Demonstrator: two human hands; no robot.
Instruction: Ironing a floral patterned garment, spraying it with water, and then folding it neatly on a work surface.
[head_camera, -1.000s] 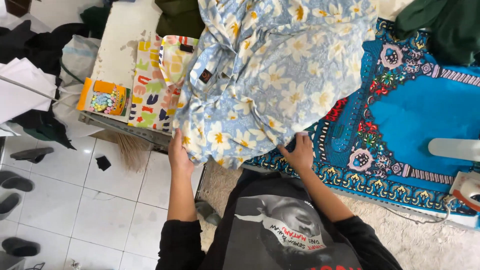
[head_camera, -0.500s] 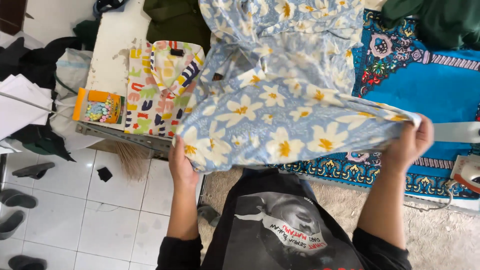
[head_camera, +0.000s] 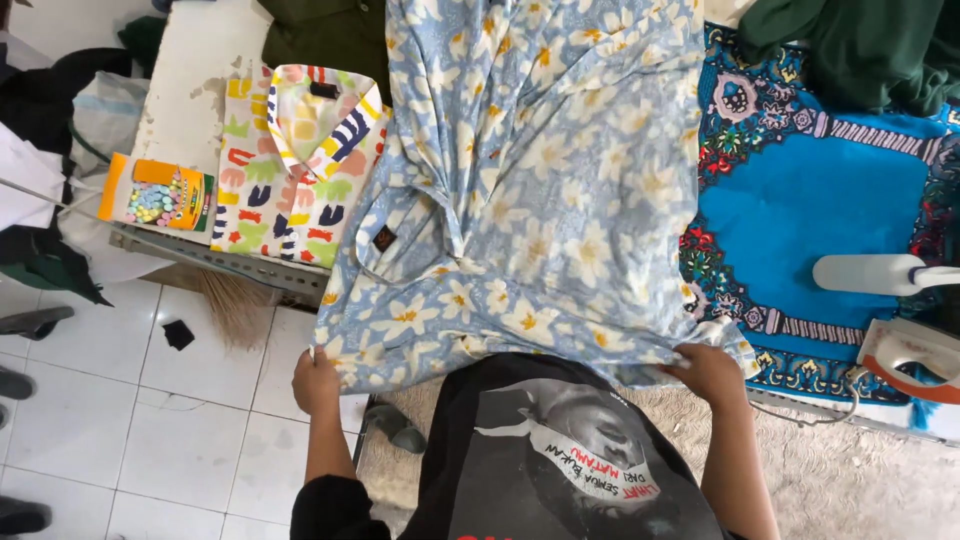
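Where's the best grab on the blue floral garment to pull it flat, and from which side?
Probably the near hem corners, taken from the person's own side. The blue floral garment lies spread away from the body with its hem hanging off the near edge, free to pinch. The left hand and right hand already hold it at those two corners, wide apart, which would keep the cloth taut.
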